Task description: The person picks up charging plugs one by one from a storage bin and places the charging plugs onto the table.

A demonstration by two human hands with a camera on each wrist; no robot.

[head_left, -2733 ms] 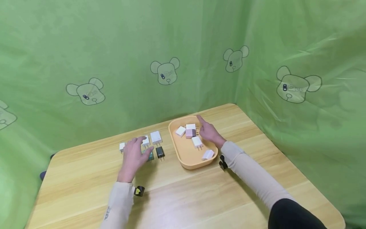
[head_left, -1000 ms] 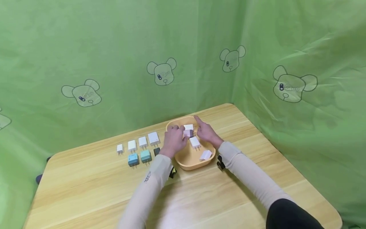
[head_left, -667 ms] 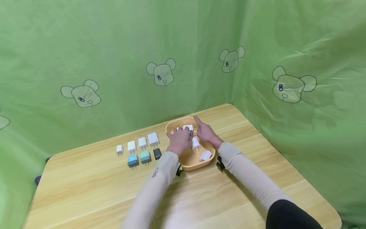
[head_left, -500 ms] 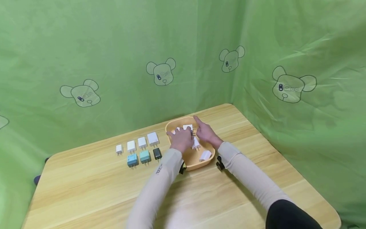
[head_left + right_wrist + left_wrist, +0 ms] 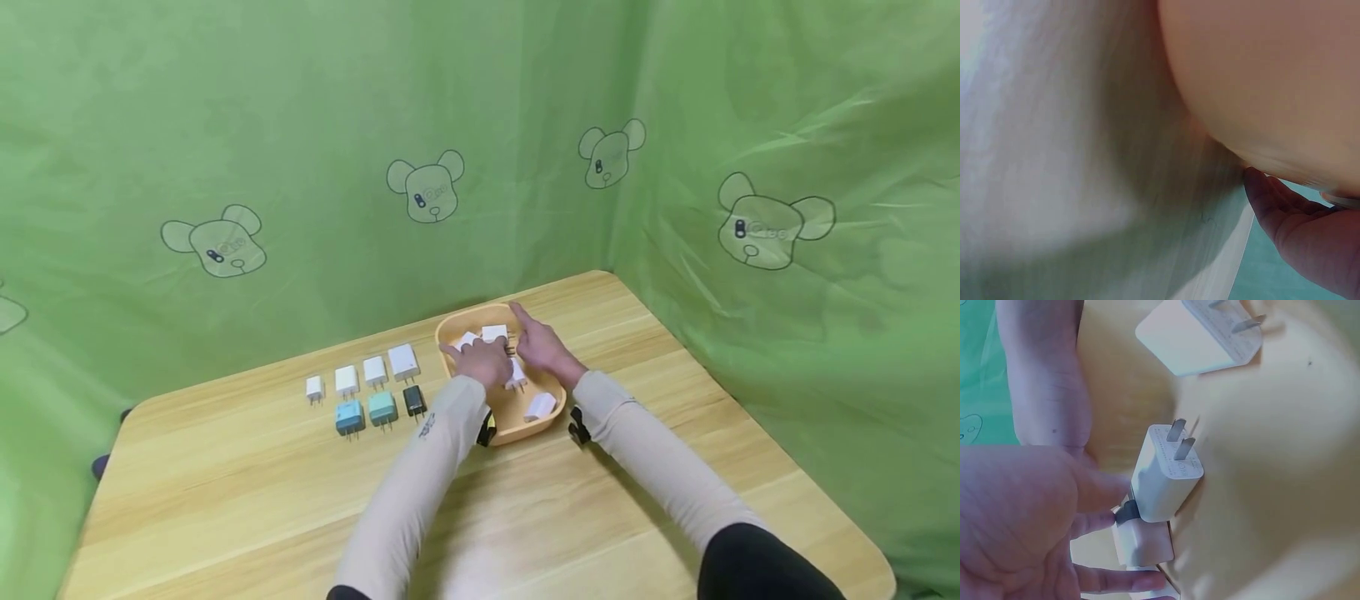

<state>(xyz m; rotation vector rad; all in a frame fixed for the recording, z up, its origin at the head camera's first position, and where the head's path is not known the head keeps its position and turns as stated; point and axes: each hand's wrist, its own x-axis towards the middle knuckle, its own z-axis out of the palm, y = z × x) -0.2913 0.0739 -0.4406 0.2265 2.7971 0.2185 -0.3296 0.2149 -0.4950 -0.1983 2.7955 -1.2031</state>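
Note:
My left hand (image 5: 482, 362) reaches down into an orange tray (image 5: 504, 435) holding several plug chargers. In the left wrist view its fairly straight fingers (image 5: 1107, 579) touch a pink charger (image 5: 1142, 542) with a dark end. A finger also meets the white charger (image 5: 1166, 475) beside it, whose prongs point up. Another white charger (image 5: 1204, 337) lies apart in that view. In the head view the left hand covers the pink charger. My right hand (image 5: 549, 350) grips the tray's right rim, index finger stretched along it; the right wrist view shows fingertips against the outer wall.
Left of the tray, chargers lie in two rows on the wooden table (image 5: 247, 483). Several white ones, including a large one (image 5: 403, 361), form the back row. Blue (image 5: 349, 417), mint (image 5: 382, 407) and black (image 5: 414, 401) chargers form the front row. Green curtains (image 5: 322, 250) stand behind.
My left hand has moved right, from over the rows of chargers into the tray. Over the last half second it has shifted only slightly. My right hand has stayed on the rim.

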